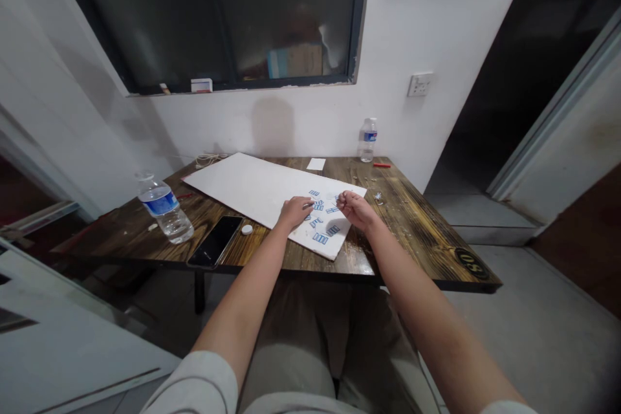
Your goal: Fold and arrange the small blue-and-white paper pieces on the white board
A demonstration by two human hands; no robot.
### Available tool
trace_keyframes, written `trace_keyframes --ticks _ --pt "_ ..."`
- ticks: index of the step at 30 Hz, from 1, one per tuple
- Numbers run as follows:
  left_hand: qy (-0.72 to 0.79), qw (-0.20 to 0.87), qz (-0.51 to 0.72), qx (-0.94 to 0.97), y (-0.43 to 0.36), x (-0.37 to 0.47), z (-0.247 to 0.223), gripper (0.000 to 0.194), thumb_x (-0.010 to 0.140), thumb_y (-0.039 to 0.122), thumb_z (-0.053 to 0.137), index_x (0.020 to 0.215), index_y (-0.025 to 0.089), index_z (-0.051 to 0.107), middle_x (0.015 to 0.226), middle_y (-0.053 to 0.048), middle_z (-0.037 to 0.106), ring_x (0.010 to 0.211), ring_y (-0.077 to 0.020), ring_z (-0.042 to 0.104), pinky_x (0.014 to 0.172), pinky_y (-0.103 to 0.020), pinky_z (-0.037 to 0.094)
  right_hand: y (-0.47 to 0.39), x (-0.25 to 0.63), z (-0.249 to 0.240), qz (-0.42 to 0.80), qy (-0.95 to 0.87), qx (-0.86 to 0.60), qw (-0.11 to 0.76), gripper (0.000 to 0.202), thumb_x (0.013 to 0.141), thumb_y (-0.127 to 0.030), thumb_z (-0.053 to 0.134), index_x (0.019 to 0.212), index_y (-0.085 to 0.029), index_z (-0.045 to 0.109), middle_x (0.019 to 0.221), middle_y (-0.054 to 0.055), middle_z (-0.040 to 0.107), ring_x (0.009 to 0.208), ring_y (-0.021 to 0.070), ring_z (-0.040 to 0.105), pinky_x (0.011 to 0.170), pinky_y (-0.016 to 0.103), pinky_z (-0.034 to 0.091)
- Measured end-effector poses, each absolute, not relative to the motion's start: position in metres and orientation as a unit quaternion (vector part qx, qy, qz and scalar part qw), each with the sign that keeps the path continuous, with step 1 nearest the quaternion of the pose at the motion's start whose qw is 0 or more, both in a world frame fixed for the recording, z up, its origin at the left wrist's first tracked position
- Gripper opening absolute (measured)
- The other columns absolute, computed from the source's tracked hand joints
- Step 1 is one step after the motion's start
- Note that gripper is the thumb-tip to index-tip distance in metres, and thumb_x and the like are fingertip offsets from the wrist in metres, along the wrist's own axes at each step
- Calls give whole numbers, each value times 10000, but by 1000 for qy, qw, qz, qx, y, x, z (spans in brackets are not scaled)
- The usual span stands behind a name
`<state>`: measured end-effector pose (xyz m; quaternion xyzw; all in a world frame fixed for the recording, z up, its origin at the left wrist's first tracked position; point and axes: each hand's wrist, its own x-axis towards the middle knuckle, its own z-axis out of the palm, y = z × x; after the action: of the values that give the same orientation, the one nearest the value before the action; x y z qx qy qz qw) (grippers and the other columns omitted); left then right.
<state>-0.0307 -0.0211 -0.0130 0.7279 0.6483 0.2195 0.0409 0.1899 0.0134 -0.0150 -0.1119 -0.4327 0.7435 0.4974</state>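
A white board point(242, 182) lies at an angle on the wooden table, with several small blue-outlined paper-like pieces point(320, 237) scattered over its right end. My left hand point(294, 212) rests over the board just left of these pieces, its fingers drawn together; what they hold, if anything, is too small to tell. Across from it, my right hand point(356, 208) hovers at the board's right edge. Its thumb and fingers are pinched together, and their contents cannot be made out.
Left of the board are a water bottle point(166, 208), a black phone point(216, 241) and a white cap point(247, 229). At the back stand another bottle point(369, 141), a white paper point(316, 163) and a red pen point(381, 165). Small scraps point(378, 196) lie right of the board.
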Motion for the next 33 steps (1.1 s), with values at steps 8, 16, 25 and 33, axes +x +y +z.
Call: trace_keyframes --ticks 8,16,25,33 --pt "647 42 222 728 -19 -32 -15 310 888 374 557 1152 312 707 1335 24 630 1291 -202 506 1096 -348 359 10 190 -11 748 -418 -135 499 257 710 -256 819 664 -195 573 638 -27 546 602 92 496 561 204 455" --pt "646 36 219 730 -19 -32 -16 308 892 377 550 1150 319 708 1340 21 626 1290 -207 506 1088 -349 365 14 190 -13 764 -370 -183 497 191 766 -215 773 707 -186 593 641 -22 580 595 83 545 557 177 500" --pt "644 29 221 732 -16 -33 -20 309 893 391 553 1150 317 706 1336 11 630 1282 -217 511 1069 -361 376 24 190 -21 750 -320 -253 521 103 802 -208 730 797 -192 627 635 -28 617 549 82 562 514 180 514" --pt "642 29 221 733 -16 -33 -20 309 893 391 550 1150 317 705 1336 18 629 1280 -213 514 1072 -361 371 25 191 -20 727 -308 -279 546 105 763 -169 763 787 -180 661 636 -12 644 546 75 595 511 157 514"
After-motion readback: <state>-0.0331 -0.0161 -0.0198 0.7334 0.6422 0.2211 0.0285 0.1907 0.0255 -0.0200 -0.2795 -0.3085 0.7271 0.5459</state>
